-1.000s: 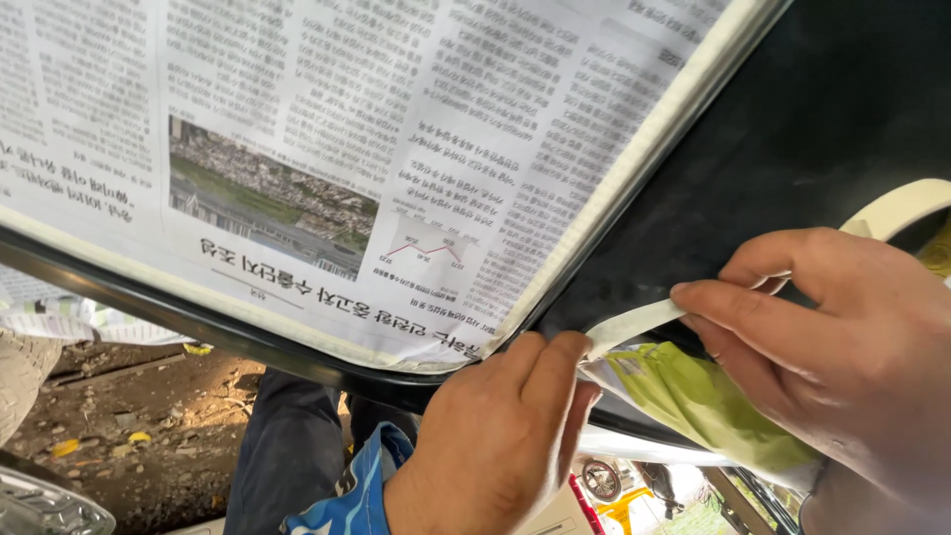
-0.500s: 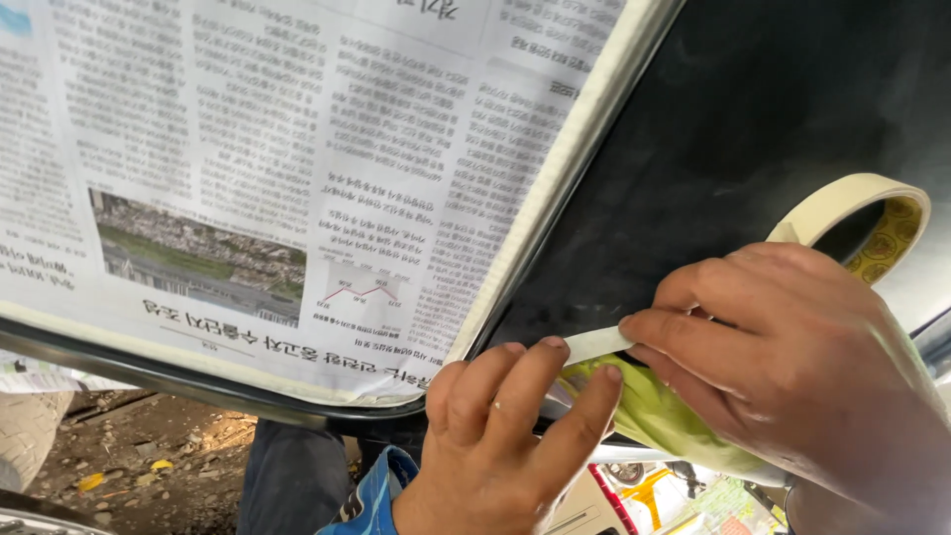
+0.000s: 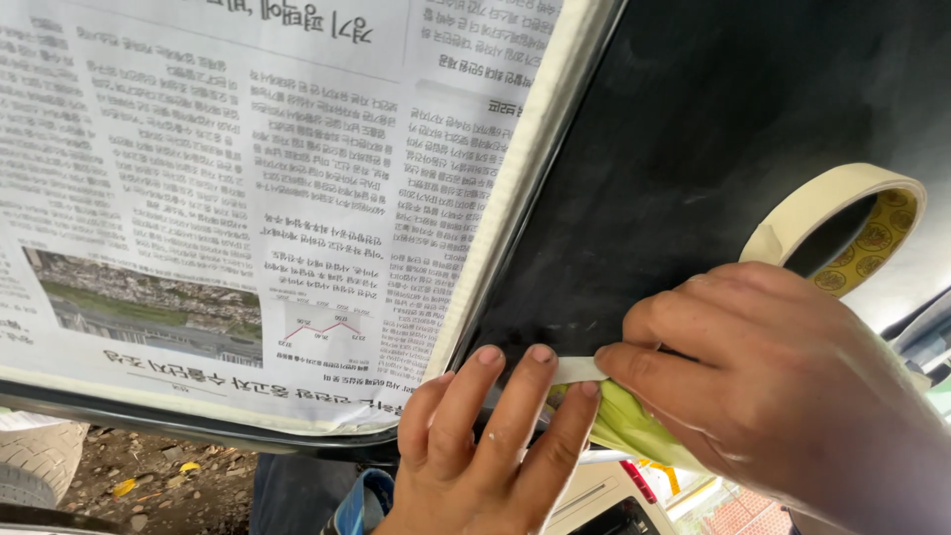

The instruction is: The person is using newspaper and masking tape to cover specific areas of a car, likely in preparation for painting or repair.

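Against the black car panel (image 3: 733, 119), beside taped newspaper (image 3: 248, 198), the left hand (image 3: 485, 446) now presses its fingers flat on the masking tape strip (image 3: 577, 371), while the right hand (image 3: 783, 386), pinching it, has closed in, roll (image 3: 842, 213) behind.

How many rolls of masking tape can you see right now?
1: a cream masking tape roll around the right hand, against the black panel. Others may be hidden out of frame.
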